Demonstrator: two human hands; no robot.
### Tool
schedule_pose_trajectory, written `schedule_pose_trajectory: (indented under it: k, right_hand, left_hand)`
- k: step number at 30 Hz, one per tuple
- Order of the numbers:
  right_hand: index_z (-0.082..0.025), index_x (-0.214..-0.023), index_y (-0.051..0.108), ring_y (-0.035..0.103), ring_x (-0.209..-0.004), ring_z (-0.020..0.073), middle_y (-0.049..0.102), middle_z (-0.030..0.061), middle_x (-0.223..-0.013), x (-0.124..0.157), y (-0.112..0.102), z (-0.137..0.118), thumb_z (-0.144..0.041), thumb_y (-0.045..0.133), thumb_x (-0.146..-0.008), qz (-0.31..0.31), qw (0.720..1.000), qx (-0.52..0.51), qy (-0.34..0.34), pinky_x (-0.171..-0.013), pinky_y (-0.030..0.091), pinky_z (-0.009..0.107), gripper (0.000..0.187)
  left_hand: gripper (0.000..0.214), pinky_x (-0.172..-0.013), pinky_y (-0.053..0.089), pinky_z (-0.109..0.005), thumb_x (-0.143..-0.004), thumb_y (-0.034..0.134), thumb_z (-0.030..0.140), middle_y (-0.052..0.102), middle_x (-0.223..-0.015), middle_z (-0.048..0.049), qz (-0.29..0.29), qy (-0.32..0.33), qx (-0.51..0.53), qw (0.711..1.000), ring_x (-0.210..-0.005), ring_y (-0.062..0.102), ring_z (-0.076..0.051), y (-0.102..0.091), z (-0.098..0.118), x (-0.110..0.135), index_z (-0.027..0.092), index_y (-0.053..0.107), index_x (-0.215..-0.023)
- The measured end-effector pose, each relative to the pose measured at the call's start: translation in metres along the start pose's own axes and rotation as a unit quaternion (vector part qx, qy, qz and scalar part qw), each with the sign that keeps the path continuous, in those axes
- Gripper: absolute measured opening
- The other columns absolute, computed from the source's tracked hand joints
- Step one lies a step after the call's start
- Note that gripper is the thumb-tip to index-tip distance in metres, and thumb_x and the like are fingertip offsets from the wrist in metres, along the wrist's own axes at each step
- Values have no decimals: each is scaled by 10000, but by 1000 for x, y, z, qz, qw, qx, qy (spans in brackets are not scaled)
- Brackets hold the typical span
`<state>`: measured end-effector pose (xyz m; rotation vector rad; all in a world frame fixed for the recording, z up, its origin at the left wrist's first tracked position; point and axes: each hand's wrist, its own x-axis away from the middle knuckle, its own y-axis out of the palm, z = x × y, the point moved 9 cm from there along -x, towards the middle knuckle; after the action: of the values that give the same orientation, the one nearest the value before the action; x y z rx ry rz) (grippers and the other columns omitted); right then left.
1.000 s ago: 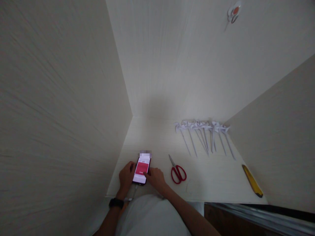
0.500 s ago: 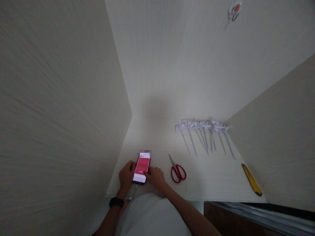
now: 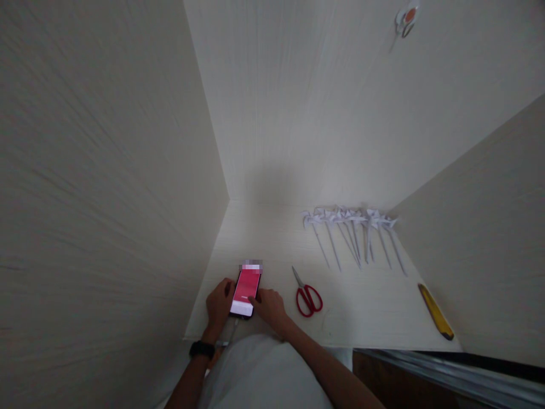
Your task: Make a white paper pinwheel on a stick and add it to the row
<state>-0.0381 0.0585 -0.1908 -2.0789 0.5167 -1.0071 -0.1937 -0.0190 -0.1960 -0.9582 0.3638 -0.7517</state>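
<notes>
A phone [image 3: 246, 291] with a red screen lies near the front edge of the pale desk [image 3: 272, 238], a cable running from its near end. My left hand [image 3: 218, 307], a dark watch on its wrist, grips the phone's left side. My right hand [image 3: 268, 307] is curled at the phone's right side, one finger touching the lower part of the screen.
Red-handled scissors [image 3: 307, 296] lie just right of my right hand. Several white paper pinwheels on sticks [image 3: 353, 230] lie in a row further back. A yellow utility knife [image 3: 435, 311] lies at the right. Walls close in on the left, back and right; a hook [image 3: 404, 20] hangs on the back wall.
The red on the phone's screen has grown to cover more of it. Both hands stay at the phone, nearly still.
</notes>
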Motion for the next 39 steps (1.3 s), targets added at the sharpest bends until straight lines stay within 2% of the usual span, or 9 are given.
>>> schedule_pose_trajectory:
  k: [11, 25, 39]
  right_hand:
    - [-157, -1104, 621, 653, -944, 194, 664, 69, -1083, 0, 0, 0, -385, 550, -941, -2, 1000, 1, -4, -841, 541, 414, 290]
    - [-153, -1096, 623, 653, -944, 195, 665, 69, -1080, 0, 1, 0, -384, 552, -939, 2, 1000, 0, -1, -842, 540, 416, 288]
    - [-153, -1087, 625, 656, -926, 190, 668, 65, -1063, 1, -3, -1, -388, 550, -940, 8, 1000, -13, -5, -832, 543, 408, 287]
  left_hand:
    - [222, -671, 436, -295, -945, 473, 294, 661, -765, -7, -8, 5, 2, 1000, -696, 606, -146, 4, -2, -1, 151, 625, -868]
    - [228, -631, 384, -251, -944, 445, 309, 663, -740, 0, -6, 6, 0, 1000, -678, 603, -137, 3, -1, 0, 185, 609, -845]
    - [243, -667, 422, -285, -953, 450, 315, 650, -751, -1, -10, 7, 5, 1000, -690, 594, -141, 2, 0, 0, 163, 615, -859]
